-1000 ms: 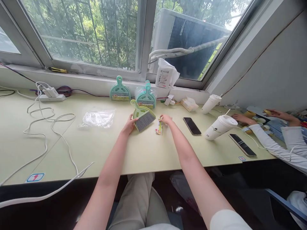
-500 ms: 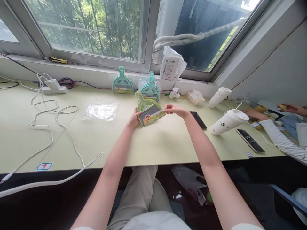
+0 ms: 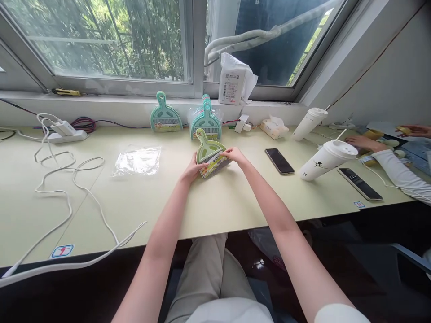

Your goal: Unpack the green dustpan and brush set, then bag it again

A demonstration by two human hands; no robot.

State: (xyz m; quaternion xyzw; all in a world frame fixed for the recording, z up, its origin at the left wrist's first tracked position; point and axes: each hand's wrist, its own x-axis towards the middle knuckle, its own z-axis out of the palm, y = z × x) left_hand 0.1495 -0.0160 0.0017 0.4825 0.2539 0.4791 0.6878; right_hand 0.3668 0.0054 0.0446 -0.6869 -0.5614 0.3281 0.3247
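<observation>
Moved off the desk (image 3: 217,206) since a second ago, the printed label strip (image 3: 215,165) now slants across the front of the green dustpan-and-brush set (image 3: 208,147). Behind, the turquoise dustpan-and-brush stack (image 3: 205,121) and a single turquoise set (image 3: 164,118) stand already labelled. On the tilted green set, labelling looks partway: strip positioned, its ends probably left to secure, though fastening cannot be told. The left hand (image 3: 192,169) grips the green set's side; the right hand (image 3: 235,155) pinches the strip's upper end.

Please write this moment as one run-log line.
left hand: holds green dustpan; right hand: pinches printed label; label: across brush bristles
</observation>
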